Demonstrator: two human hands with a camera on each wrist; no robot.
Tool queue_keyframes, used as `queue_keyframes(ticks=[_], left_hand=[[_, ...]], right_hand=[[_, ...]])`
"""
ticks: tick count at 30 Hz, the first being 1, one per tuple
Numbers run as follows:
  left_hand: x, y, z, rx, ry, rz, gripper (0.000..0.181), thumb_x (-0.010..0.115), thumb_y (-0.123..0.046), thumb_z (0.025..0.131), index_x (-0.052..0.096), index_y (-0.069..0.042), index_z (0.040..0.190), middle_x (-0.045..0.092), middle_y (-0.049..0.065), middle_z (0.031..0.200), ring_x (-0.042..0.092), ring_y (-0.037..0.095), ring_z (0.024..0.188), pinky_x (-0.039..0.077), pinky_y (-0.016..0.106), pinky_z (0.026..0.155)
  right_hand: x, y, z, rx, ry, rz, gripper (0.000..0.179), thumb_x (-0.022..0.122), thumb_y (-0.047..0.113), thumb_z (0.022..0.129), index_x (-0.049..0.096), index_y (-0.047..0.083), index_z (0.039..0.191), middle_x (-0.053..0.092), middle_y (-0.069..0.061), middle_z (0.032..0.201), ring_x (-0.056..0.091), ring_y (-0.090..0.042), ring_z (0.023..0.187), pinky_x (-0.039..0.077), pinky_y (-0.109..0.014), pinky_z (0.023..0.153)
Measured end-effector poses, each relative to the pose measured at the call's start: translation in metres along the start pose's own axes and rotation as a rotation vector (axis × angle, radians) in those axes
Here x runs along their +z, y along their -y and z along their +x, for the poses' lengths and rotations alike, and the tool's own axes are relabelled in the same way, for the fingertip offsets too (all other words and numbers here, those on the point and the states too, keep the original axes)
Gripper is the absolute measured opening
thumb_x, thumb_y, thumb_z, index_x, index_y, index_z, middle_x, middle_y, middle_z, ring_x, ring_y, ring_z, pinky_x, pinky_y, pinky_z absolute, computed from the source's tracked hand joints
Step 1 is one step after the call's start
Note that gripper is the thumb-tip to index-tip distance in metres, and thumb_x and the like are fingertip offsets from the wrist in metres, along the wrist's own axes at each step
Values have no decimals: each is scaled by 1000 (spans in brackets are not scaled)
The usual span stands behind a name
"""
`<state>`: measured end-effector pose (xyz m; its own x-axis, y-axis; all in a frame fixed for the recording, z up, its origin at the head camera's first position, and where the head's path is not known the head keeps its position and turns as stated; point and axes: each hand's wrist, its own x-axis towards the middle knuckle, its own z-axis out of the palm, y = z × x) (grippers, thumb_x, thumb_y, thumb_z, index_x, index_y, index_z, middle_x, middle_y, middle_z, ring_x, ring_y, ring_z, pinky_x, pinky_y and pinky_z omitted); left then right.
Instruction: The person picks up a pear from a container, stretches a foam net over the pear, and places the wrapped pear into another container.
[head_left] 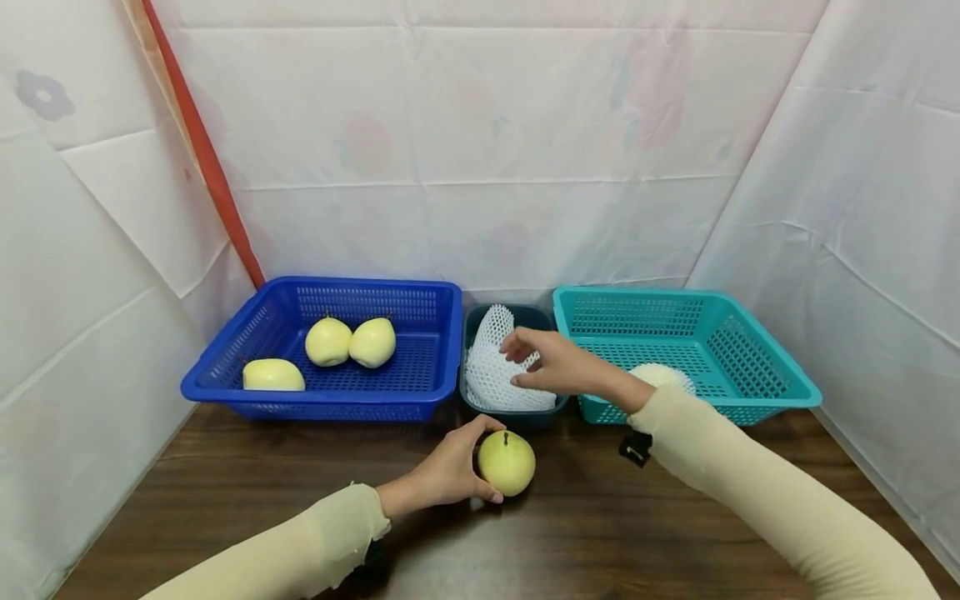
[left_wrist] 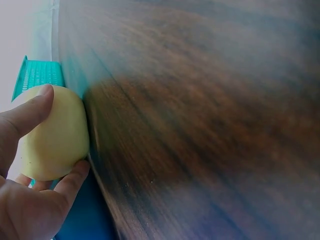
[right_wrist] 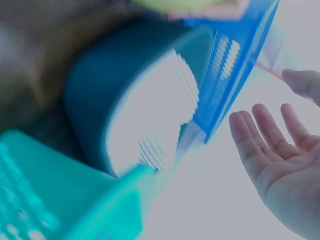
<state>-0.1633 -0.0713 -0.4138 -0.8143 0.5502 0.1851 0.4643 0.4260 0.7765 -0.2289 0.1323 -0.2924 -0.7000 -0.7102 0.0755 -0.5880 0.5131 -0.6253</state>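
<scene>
My left hand (head_left: pixel 457 467) grips a yellow-green pear (head_left: pixel 507 464) on the dark wooden table, thumb on one side and fingers on the other. In the left wrist view, the pear (left_wrist: pixel 57 132) sits between thumb and fingers, close to the tabletop. My right hand (head_left: pixel 551 360) hovers over a small dark teal bin (head_left: pixel 517 419), its fingers loosely bent around nothing. White foam net sleeves (head_left: pixel 498 371) fill that bin. The right wrist view has the right hand (right_wrist: pixel 280 155) with fingers apart and an empty palm, beside the sleeves (right_wrist: pixel 160 110).
At the left stands a blue basket (head_left: pixel 322 398) with several pears (head_left: pixel 372 342) inside. A turquoise basket (head_left: pixel 780 367) at the right holds a pear in a foam net (head_left: pixel 667 377), partly behind the right wrist. White patterned cloth (head_left: pixel 480 150) hangs behind and at both sides.
</scene>
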Motion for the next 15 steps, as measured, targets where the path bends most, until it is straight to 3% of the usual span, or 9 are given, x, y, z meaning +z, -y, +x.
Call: queue_keyframes(ticks=[8,12,15], left_hand=[[1,2,1,-1,18,-15,78,92,-10,59,48,-8,123,57,5,119,56,20,104,46,36,87],[0,3,1,-2,15,-15,79,92,-11,59,47,-8,124,57,5,119,56,20,104,46,36,87],[-1,4,0,-1,11,-8,79,92,-11,58,47,-7,124,57,6,119,56,20,103,47,37,86]], right_hand=[[-18,1,42,108,170,-203,44,63,10,92,48,3,132,53,-16,130,48,-30,123,42,-42,97],[-15,-3,63,187,292,-325,49,59,9,93,44,1,139,47,-15,139,41,-28,129,38,-41,101],[-7,-9,78,230,334,-394,50,57,4,94,41,1,141,43,-13,143,38,-27,133,36,-39,103]])
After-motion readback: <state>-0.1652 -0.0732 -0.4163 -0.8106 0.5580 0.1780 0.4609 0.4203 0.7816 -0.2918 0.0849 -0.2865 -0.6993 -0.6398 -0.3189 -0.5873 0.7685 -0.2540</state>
